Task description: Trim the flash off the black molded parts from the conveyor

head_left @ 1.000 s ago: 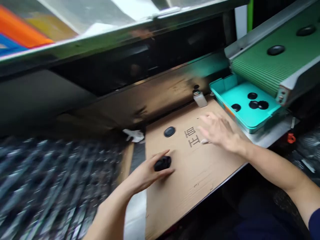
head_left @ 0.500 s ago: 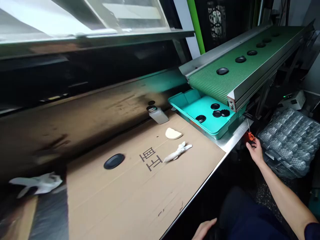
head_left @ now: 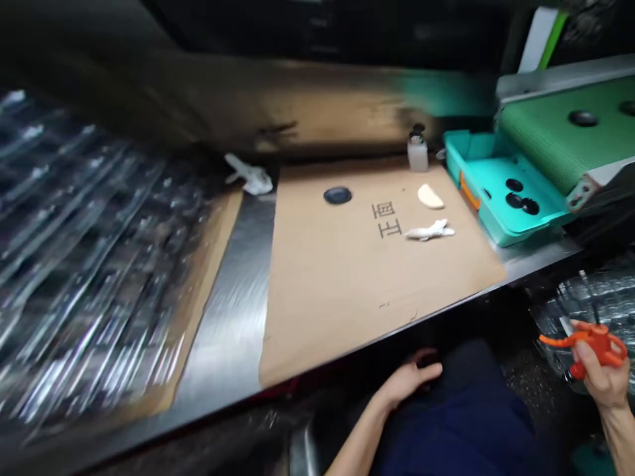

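My right hand [head_left: 602,370] grips an orange air blow gun [head_left: 598,340] with a thin metal nozzle pointing up, to the right of the table's front edge. Below that edge, close to my lap, my left hand [head_left: 409,380] is open and holds nothing; part of its fingers is in shadow. On the cardboard sheet [head_left: 317,291] lie a black round disc [head_left: 338,195], a pale half-round piece [head_left: 430,197] and a crumpled white glove or cloth [head_left: 429,231]. A small bottle [head_left: 417,156] with a dark top stands at the back of the sheet.
At the right, a teal tray [head_left: 501,223] holding several black discs sits under the end of a green conveyor belt [head_left: 550,125]. Blurred clear plastic trays [head_left: 99,264] are stacked left. Another white glove or cloth [head_left: 251,177] lies behind. More clear plastic [head_left: 615,291] is at right.
My right hand has brought the orange blow gun out from beside the table edge, up into view. The view has swung left, showing the stacked plastic trays and more of my left hand.
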The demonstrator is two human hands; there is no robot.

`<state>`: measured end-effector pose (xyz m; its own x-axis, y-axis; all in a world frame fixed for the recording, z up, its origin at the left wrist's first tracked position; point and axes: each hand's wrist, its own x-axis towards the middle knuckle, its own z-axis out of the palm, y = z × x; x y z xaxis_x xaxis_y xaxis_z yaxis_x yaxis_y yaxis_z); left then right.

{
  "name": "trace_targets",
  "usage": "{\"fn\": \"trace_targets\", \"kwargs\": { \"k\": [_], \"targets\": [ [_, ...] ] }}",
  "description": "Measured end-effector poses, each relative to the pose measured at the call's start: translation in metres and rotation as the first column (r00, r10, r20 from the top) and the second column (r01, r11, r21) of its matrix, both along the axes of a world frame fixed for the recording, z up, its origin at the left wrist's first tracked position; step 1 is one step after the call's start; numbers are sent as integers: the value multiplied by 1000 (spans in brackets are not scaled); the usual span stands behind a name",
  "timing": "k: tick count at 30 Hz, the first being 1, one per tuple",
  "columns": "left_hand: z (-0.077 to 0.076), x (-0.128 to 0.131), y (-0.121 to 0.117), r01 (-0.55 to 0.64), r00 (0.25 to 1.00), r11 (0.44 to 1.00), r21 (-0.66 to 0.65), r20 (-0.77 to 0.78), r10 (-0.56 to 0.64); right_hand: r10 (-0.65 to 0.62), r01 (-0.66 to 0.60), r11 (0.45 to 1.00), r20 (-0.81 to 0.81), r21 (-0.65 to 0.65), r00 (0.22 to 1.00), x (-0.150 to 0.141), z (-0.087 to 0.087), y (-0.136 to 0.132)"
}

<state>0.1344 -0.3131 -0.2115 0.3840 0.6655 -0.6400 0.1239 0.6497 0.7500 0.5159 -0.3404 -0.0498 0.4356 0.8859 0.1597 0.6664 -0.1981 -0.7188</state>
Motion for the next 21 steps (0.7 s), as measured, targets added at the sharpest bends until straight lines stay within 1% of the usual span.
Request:
{"fn": "trace_targets", "kwargs": {
  "k": [1,2,3,4,5,6,7,8,9,10,13,14,16,17,19,20,21],
  "targets": [
    [-3,0,2,-153,982,984,-86,96,161,112,-116,988,-41,-100,993,-11,6,-13],
    [-7,1,4,-279,937,943,-180,164,309,230,-246,944,-94,-220,969,-25,10,-23],
    [-11,3,5,-374,881,887,-271,197,431,339,-370,865,-149,-340,929,-42,11,-30],
    [-14,5,6,-432,830,835,-343,210,516,435,-473,756,-193,-452,879,-60,10,-33],
    [-17,6,7,-464,796,795,-392,209,568,523,-549,630,-222,-549,823,-79,6,-35],
    [-19,8,8,-481,777,770,-420,202,596,594,-578,520,-220,-629,774,-98,1,-34],
    [-21,10,8,-491,773,763,-420,195,604,651,-570,435,-194,-697,734,-114,-4,-32],
    [-22,11,9,-498,776,770,-399,190,601,699,-540,379,-151,-751,699,-128,-9,-29],
    [-23,12,9,-502,785,784,-365,188,591,736,-502,348,-100,-792,669,-139,-13,-25],
    [-24,13,9,-506,793,797,-329,185,580,767,-467,329,-55,-821,639,-147,-15,-20],
    [-27,13,8,-497,815,827,-261,187,549,829,-405,281,7,-870,560,-159,-13,-6],
    [-28,14,7,-487,821,835,-255,193,537,837,-388,274,19,-880,547,-159,-11,-3],
    [-30,15,4,-462,838,856,-231,202,507,836,-353,277,43,-894,546,-159,-5,3],
    [-30,16,2,-439,862,881,-178,195,468,835,-341,280,52,-898,548,-158,-2,5],
    [-30,18,-3,-342,932,940,17,131,337,839,-326,274,60,-905,541,-156,1,7],
    [-29,19,-5,-266,963,955,133,78,258,845,-324,265,57,-908,531,-155,1,8],
    [-27,20,-7,-189,982,953,237,22,189,852,-324,256,55,-911,521,-155,1,8]
  ]
}}
